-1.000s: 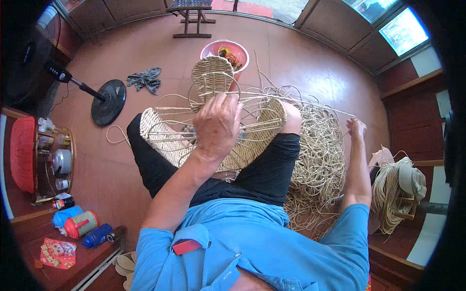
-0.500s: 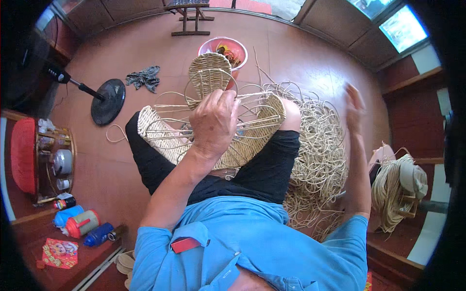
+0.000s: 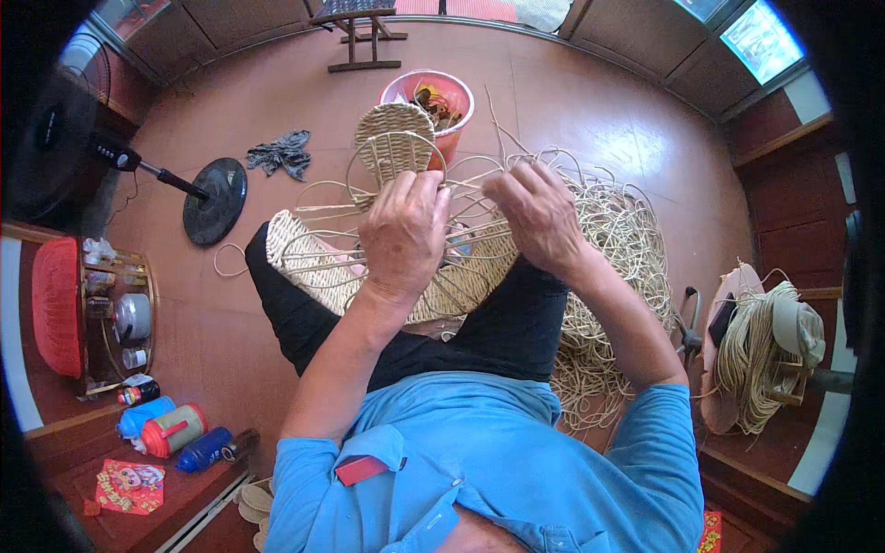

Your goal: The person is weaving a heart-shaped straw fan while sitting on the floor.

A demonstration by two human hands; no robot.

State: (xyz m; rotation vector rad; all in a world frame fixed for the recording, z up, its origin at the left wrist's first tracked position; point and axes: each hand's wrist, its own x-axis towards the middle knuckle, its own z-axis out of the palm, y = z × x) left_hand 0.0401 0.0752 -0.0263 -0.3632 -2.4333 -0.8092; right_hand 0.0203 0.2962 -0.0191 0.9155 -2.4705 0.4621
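Reddish floor (image 3: pixel 590 88) — both hands (image 3: pixel 403 235) at woven piece (image 3: pixel 470 284)

Homelike weaving workshop: heaped cord (image 3: pixel 627 244), woven panel (image 3: pixel 395 118), 1 standing fan (image 3: pixel 117 151).

Between hands: a narrow gap separates left hand (image 3: pixel 403 226) and right hand (image 3: pixel 535 217), crossed by stiff cords (image 3: pixel 475 241).
Ahead: the pink bucket (image 3: pixel 449 147) stands close behind the upright woven oval (image 3: pixel 395 129), blocking a straight reach.
Left: open floor (image 3: pixel 175 304) reaches toward the fan base (image 3: pixel 214 205), interrupted by a thin cord loop (image 3: pixel 216 262).
Right: the tangled cord pile (image 3: pixel 627 249) fills the floor beneath the forearm.
Far right: bare floor beyond the pile.
Below: trousered thighs (image 3: pixel 309 327) close the near side.
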